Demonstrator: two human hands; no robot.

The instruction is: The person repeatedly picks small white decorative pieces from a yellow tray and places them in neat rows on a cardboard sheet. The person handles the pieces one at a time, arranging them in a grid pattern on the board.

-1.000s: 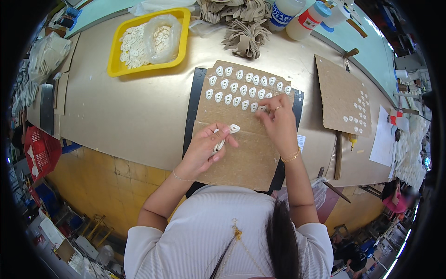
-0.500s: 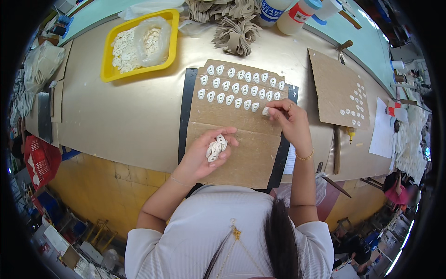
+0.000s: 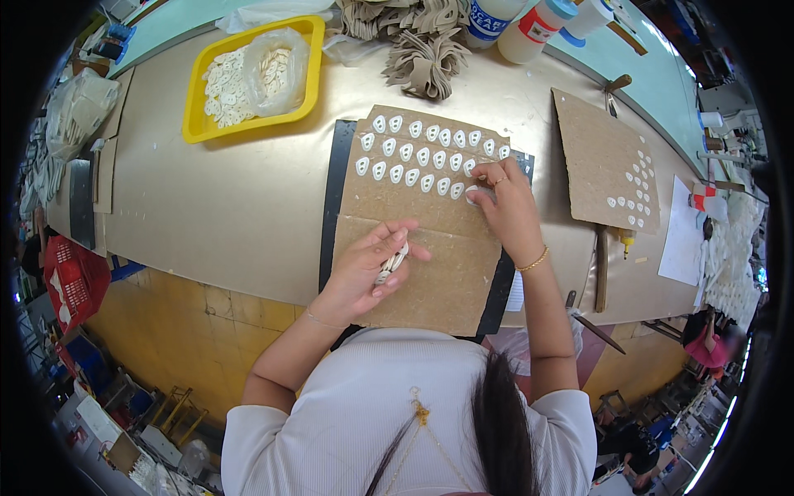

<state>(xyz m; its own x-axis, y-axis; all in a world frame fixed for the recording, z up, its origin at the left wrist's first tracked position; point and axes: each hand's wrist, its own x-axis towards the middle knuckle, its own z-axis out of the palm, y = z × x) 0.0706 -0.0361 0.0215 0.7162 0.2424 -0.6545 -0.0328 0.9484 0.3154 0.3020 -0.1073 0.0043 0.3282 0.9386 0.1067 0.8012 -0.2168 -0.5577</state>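
A brown cardboard sheet [image 3: 413, 273] lies before me, with rows of small white rounded pieces [image 3: 423, 156], each with dark hole-like spots, across its upper part. My left hand [image 3: 368, 263] is curled around a bunch of the same white pieces [image 3: 392, 264] above the sheet's lower left; its fingers partly cover them. At the right end of the third row, my right hand [image 3: 506, 207] has its thumb and fingertips at one white piece [image 3: 471, 196] on the cardboard. Those fingers partly hide that piece and its contact with the sheet.
A yellow tray [image 3: 194, 103] with white pieces and a plastic bag stands far left. Bundled beige strips [image 3: 426, 66] and bottles [image 3: 533, 33] stand at the back. Another cardboard [image 3: 579, 157] with white pieces lies right, near a wooden-handled tool [image 3: 601, 269] and scissors [image 3: 597, 331].
My left fingers have closed further over the bunch, hiding more of it. The right hand has shifted slightly left and up, its fingers now over the row's end, the piece moved slightly left.
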